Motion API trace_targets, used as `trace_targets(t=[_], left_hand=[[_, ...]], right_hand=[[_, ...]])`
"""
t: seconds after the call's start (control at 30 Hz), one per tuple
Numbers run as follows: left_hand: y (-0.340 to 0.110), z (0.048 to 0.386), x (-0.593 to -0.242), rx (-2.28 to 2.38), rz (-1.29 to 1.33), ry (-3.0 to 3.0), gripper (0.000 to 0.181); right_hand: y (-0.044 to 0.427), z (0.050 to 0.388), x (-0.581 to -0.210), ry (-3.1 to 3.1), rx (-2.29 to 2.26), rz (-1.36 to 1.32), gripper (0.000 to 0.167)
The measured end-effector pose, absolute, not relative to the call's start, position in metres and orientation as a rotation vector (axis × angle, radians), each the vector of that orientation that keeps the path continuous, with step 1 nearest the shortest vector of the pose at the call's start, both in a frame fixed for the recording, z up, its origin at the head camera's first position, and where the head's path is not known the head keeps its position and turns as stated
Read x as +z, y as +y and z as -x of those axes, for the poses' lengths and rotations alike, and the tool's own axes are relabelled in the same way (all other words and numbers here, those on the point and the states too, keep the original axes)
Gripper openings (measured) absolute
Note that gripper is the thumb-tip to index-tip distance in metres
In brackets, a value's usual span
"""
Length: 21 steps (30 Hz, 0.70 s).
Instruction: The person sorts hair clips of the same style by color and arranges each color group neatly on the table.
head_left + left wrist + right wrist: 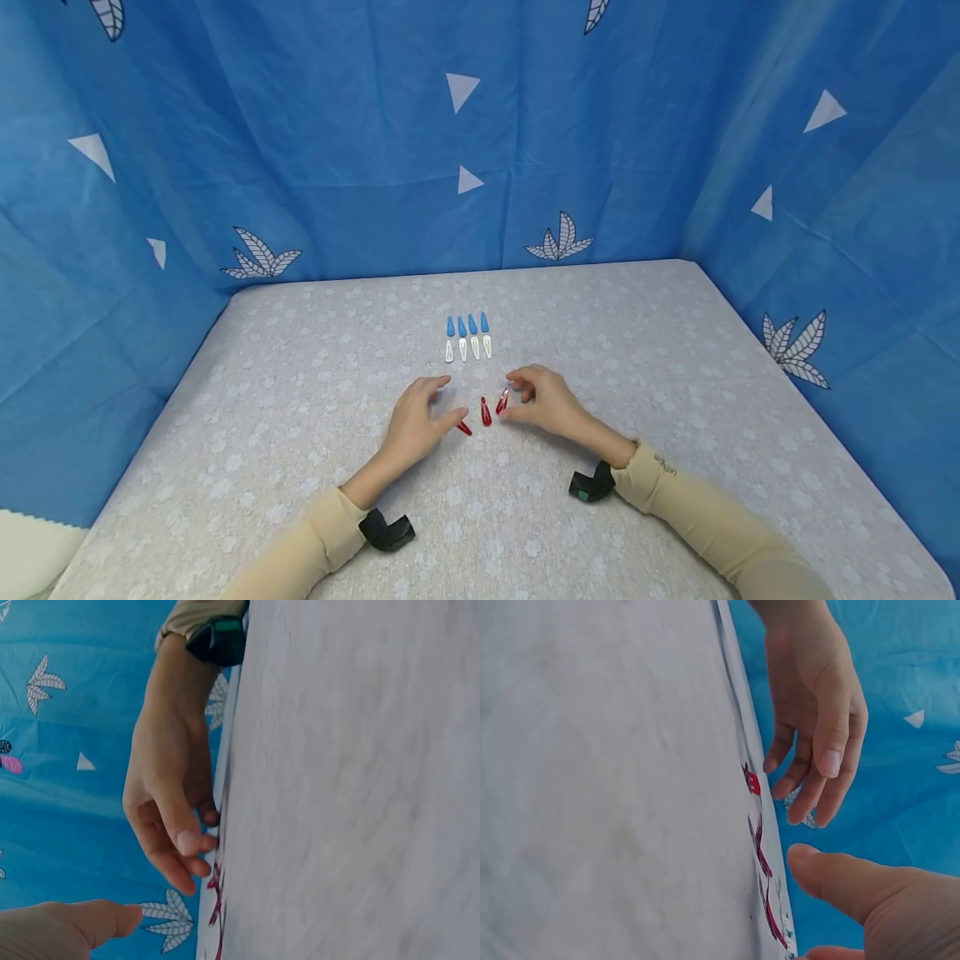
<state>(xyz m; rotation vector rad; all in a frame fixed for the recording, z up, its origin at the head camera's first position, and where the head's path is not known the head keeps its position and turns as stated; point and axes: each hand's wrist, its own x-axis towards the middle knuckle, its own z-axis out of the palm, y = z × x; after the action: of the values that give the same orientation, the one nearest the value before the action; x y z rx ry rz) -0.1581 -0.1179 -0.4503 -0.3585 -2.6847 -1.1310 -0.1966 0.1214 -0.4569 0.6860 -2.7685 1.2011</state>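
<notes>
Three red hair clips lie on the table between the two hands in the head view: a left one (465, 428), a middle one (486, 412) and a right one (502, 402). My left hand (417, 421) hovers with fingers apart, its thumb partly covering the left clip. My right hand (550, 403) is beside the right clip, its thumb and fingers spread around it without pinching. In the right wrist view the red clips (763, 851) stand slightly open on the cloth, below the left hand (814, 712). The left wrist view shows the right hand (172, 787) close to the clips, holding nothing.
Farther back lie a row of several blue hair clips (462, 327) and, just in front of it, a row of several white ones (462, 349). A pale flowered cloth covers the table (300, 375). Blue curtains (337, 150) enclose the back and sides.
</notes>
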Motion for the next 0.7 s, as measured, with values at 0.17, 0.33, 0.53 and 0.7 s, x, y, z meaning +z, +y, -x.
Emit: trace_targets(t=[0.17,0.33,0.53,0.7], left_hand=[[-0.116,0.151,-0.459,-1.059,0.351,-2.684,0.061],[-0.115,0.147,-0.468,-0.98,0.344,-2.678,0.062],[-0.112,0.146,-0.471,-0.908,0.322,-2.645,0.056],[-0.11,0.146,-0.473,-0.854,0.325,-2.651,0.053]], right_hand=[[0.118,0.193,-0.458,-2.774,1.12,-0.695,0.057],[0.116,0.193,-0.461,-2.763,1.065,-0.7,0.056],[0.116,0.192,-0.463,-2.755,1.019,-0.699,0.054],[0.116,0.192,-0.464,-2.76,1.01,-0.68,0.053]])
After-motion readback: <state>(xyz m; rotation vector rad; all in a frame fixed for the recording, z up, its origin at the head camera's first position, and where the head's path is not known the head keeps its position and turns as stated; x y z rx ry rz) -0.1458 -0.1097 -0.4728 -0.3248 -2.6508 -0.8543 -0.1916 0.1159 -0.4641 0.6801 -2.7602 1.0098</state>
